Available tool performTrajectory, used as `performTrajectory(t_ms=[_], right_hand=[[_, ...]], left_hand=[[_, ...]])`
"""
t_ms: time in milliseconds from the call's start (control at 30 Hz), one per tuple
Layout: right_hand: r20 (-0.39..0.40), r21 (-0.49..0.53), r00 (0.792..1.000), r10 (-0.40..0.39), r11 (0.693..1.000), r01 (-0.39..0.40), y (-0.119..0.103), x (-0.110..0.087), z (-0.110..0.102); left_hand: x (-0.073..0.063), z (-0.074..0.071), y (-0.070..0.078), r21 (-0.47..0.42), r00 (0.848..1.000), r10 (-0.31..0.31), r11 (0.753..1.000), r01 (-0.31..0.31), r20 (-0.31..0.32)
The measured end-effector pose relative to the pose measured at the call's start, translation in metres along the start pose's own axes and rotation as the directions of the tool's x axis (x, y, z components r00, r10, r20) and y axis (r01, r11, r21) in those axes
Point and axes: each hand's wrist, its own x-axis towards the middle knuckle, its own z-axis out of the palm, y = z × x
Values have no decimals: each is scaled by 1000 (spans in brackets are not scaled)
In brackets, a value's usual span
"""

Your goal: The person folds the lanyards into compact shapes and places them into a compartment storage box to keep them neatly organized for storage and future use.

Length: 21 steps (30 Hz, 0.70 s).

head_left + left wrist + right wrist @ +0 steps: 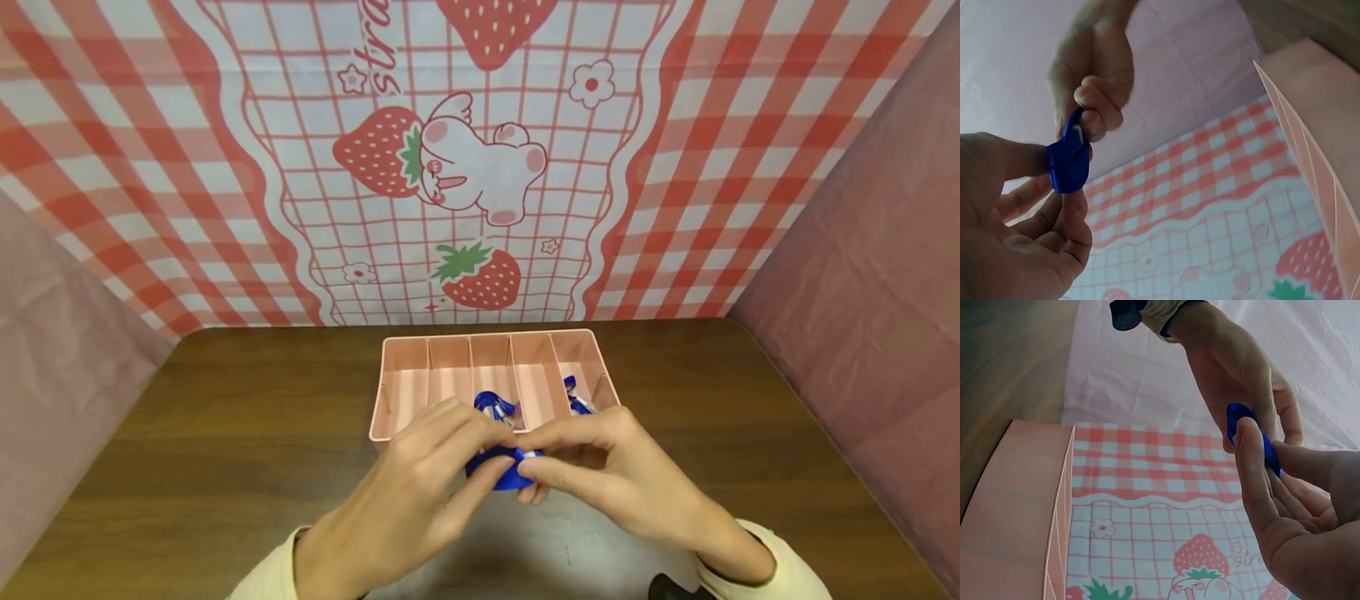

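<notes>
Both hands meet in front of the pink tray (pixel 382 436), working on one shiny blue ribbon (pixel 510 479). My left hand (pixel 427 471) pinches the ribbon's left part between thumb and fingers. On the other end, my right hand (pixel 626 475) pinches it near a small white piece. In the left wrist view the ribbon (pixel 1071 165) looks looped or folded over; fingers cover much of it in the right wrist view. Another blue ribbon bundle (pixel 491 406) with white bits lies in the tray's middle compartment, and a further blue ribbon (pixel 579 405) in its rightmost one.
Thin dividers part the tray into several compartments. It stands on a brown wooden table (pixel 262 417). Behind rises a red-and-white checked cloth (pixel 697 167) with strawberries; pinkish cloth (pixel 847 250) hangs at the sides. A dark object (pixel 667 587) shows by the right sleeve.
</notes>
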Motion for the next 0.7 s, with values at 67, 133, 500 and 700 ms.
performTrajectory(t_ms=[67,133,500,700], right_hand=[[13,38,1000,22,999,-23,0,0,-1],[27,85,999,43,995,-45,0,0,-3],[-70,85,992,100,992,-94,1,3,1],[-79,103,992,94,991,-85,0,1,4]], left_hand=[[2,-1,0,-92,999,22,995,-24,-25],[3,-1,0,-205,998,33,978,-42,-50],[-1,4,0,-67,999,33,997,-35,-30],[-4,8,-2,32,998,-58,998,59,-21]])
